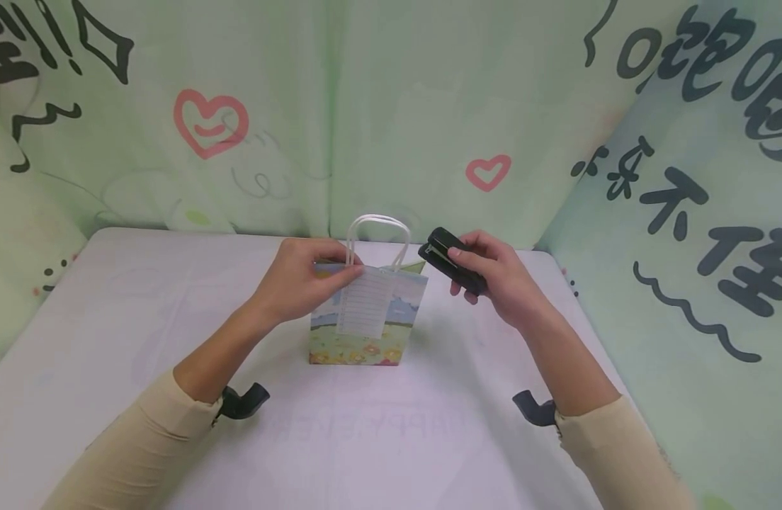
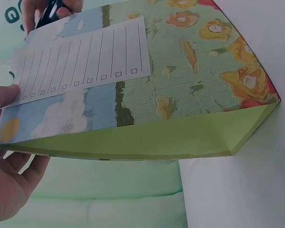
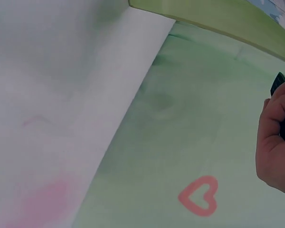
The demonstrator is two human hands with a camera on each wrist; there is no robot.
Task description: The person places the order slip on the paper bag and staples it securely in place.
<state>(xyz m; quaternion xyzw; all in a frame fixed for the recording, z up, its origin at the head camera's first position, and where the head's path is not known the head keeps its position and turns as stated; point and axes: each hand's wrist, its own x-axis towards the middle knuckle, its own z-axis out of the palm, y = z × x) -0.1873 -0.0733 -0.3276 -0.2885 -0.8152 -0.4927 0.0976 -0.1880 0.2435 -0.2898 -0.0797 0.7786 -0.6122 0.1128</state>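
A small paper gift bag point(image 1: 359, 352) with a painted flower meadow and white handles point(image 1: 380, 218) stands upright on the table. Against its front lies a lined paper slip point(image 1: 364, 304), which has a row of small checkboxes in the left wrist view. My left hand point(image 1: 302, 280) pinches the slip and the bag's top edge together, thumb in front and fingers behind. To the right of the bag, my right hand point(image 1: 499, 276) grips a black stapler point(image 1: 455, 262), its nose pointing toward the bag's top and apart from it. In the right wrist view, most of the stapler is hidden by the fingers.
The bag stands on a white-covered table point(image 1: 174, 297) near its back edge. Behind and beside it hangs a pale green curtain point(image 1: 416, 106) with hearts and black lettering. Dark curved pieces point(image 1: 244, 401) stick out at both sleeve cuffs.
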